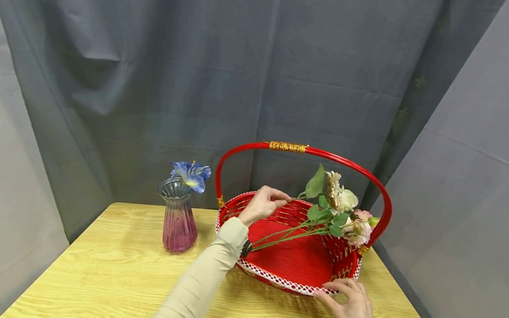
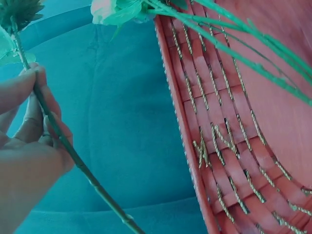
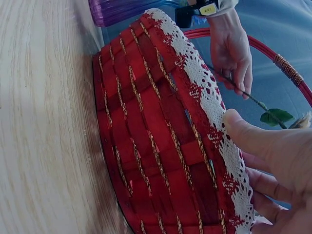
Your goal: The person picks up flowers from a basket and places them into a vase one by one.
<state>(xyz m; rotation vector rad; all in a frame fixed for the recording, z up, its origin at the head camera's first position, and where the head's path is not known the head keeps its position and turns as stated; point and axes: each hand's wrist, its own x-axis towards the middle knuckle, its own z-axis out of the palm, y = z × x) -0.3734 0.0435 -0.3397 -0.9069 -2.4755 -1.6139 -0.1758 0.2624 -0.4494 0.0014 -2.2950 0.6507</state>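
Right hand [image 1: 351, 298] grips basket rim [image 1: 278, 281]; left hand [image 1: 263, 204] pinches stem [image 2: 91, 179].

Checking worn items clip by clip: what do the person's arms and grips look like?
The left grip and right grip are bare, ungloved hands. The left sleeve is long, pale beige and creased; a black device with a small yellow label sits at its end. No right sleeve shows.

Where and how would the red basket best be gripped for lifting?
Probably by the gold-wrapped top of the handle, from above: it arches over the red basket, its crown clear of the flowers at the right end. Lifting by the rim alone would likely tilt the basket.
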